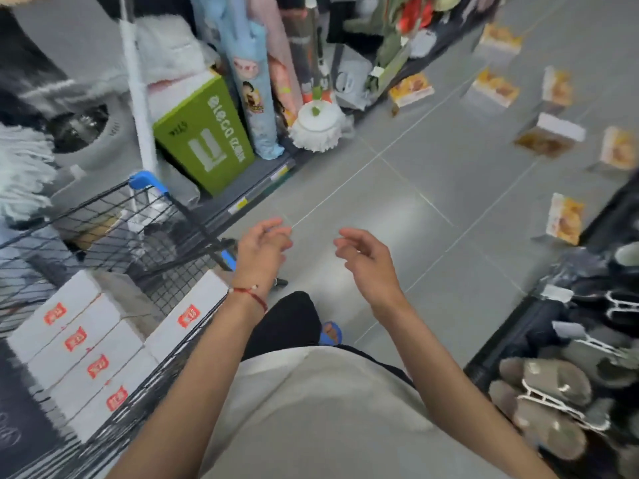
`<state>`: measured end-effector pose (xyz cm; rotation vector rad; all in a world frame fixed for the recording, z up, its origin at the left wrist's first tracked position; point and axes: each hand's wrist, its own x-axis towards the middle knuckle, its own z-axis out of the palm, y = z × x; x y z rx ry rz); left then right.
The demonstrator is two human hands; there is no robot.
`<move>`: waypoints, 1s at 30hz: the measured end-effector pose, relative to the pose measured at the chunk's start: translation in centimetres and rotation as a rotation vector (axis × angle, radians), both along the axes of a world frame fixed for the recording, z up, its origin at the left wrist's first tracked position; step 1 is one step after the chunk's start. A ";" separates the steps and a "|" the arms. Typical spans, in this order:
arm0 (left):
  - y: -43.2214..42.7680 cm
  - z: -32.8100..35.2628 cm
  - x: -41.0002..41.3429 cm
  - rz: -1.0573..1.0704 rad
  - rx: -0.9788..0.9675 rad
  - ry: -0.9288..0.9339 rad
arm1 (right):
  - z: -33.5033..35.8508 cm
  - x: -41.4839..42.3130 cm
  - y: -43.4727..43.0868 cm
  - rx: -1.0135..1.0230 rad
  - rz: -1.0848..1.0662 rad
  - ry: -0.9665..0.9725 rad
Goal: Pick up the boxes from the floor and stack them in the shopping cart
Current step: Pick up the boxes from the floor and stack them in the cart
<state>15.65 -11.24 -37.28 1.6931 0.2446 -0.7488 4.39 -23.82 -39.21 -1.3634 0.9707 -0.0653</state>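
Observation:
Several white boxes with red labels [77, 344] lie stacked side by side in the black wire shopping cart [145, 216] at the lower left. Another white box [188, 314] leans against the cart's right wall. Several orange-and-white boxes are scattered on the grey floor at the upper right, among them one at the right [565, 218] and one near the shelf [411, 88]. My left hand [264, 247] and my right hand [363, 254] hover empty over the floor, fingers relaxed, just right of the cart.
A shelf on the left holds a green carton [204, 136], rolled mats [249, 77] and a white mop head [316, 127]. A rack of grey slippers [549, 392] stands at the lower right. My foot in a blue sandal [330, 335] is on the tiled floor.

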 end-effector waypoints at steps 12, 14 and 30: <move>-21.9 -1.3 2.9 -0.490 -0.059 0.050 | 0.3 -1.2 -16.5 0.021 -0.507 0.011; -26.0 -1.1 4.1 -0.559 -0.065 0.052 | 0.7 -0.5 -19.4 0.006 -0.573 0.028; -46.3 0.7 10.7 -0.864 -0.021 0.041 | 3.1 2.5 -35.2 0.005 -0.875 0.017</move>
